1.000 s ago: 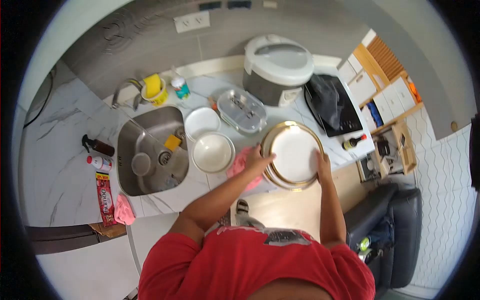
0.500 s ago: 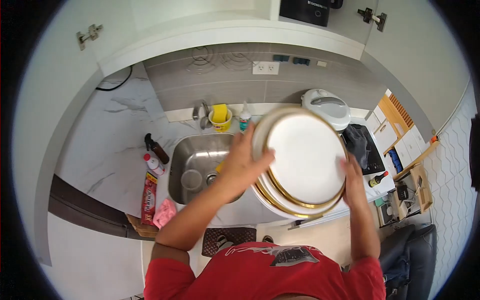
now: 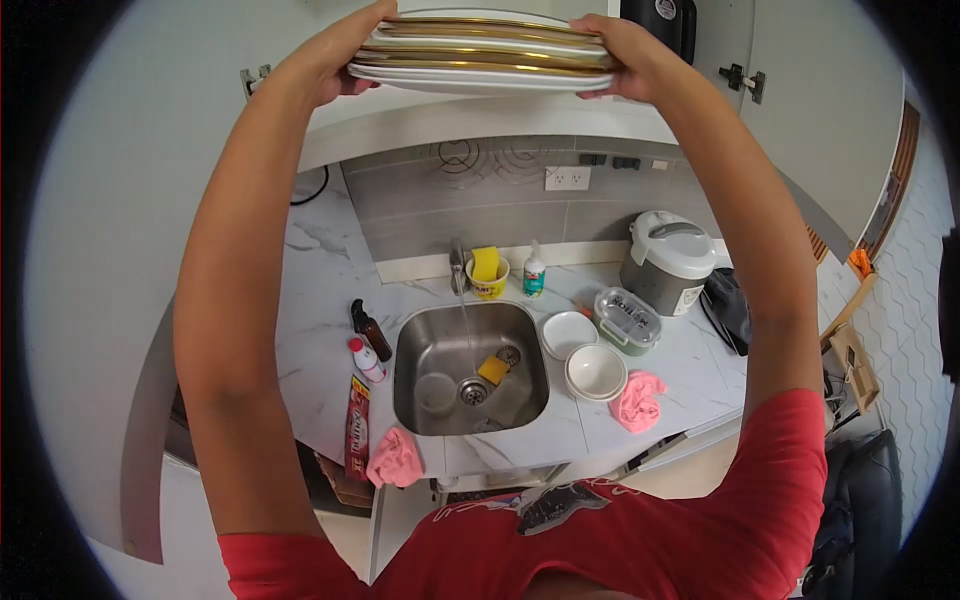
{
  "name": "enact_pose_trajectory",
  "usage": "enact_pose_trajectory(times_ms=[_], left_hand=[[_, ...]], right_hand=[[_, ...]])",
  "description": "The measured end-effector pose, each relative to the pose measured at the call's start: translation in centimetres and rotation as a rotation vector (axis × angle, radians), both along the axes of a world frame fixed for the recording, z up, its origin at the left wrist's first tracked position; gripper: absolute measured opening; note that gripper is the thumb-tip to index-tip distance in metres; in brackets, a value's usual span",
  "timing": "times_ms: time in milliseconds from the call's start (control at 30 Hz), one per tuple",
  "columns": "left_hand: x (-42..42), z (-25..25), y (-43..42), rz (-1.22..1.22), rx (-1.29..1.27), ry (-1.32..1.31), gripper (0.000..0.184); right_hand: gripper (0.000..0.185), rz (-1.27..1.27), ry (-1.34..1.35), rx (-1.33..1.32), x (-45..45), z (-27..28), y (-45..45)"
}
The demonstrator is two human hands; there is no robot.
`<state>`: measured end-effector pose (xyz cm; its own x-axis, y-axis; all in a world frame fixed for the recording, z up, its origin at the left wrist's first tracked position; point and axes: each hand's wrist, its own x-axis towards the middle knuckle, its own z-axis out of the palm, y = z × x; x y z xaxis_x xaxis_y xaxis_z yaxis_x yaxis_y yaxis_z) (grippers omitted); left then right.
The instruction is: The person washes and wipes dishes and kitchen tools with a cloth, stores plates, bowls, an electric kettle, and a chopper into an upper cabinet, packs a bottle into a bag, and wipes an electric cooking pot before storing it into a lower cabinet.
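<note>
A stack of several white plates with gold rims (image 3: 485,57) is held up level at the top of the head view, in front of the open overhead cabinet (image 3: 480,125). My left hand (image 3: 340,55) is closed around the left edge of the stack. On the opposite edge, my right hand (image 3: 632,58) grips it the same way. Both arms are raised high. The plates hide much of the cabinet's inside, so I cannot tell whether they touch the shelf.
Below lies a steel sink (image 3: 405,345) with a yellow sponge (image 3: 493,370). White bowls (image 3: 597,372), a lidded lunch box (image 3: 628,318), a rice cooker (image 3: 668,262) and a pink cloth (image 3: 640,400) sit right of it. Cabinet doors stand open; a black appliance (image 3: 660,25) is inside.
Both hands have lifted the plates from above the counter up to the cabinet's level. The stack has turned from tilted, faces showing, to level and edge-on. The bowls and lunch box are now uncovered.
</note>
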<state>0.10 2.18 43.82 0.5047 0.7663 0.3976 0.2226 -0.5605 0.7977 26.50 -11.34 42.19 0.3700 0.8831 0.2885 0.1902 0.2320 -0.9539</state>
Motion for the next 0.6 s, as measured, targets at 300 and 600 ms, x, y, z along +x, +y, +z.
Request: enact_pose_trajectory(times_ms=[300, 600], left_hand=[[5.4, -1.6, 10.6, -0.079, -0.235, -0.032, 0.043], [9.1, -3.5, 15.0, -0.066, -0.319, -0.024, 0.045]], right_hand=[[0.037, -0.222, -0.034, -0.238, 2.5, 1.0, 10.6], [0.031, -0.306, -0.07, -0.328, 5.8, 0.1, 16.4]])
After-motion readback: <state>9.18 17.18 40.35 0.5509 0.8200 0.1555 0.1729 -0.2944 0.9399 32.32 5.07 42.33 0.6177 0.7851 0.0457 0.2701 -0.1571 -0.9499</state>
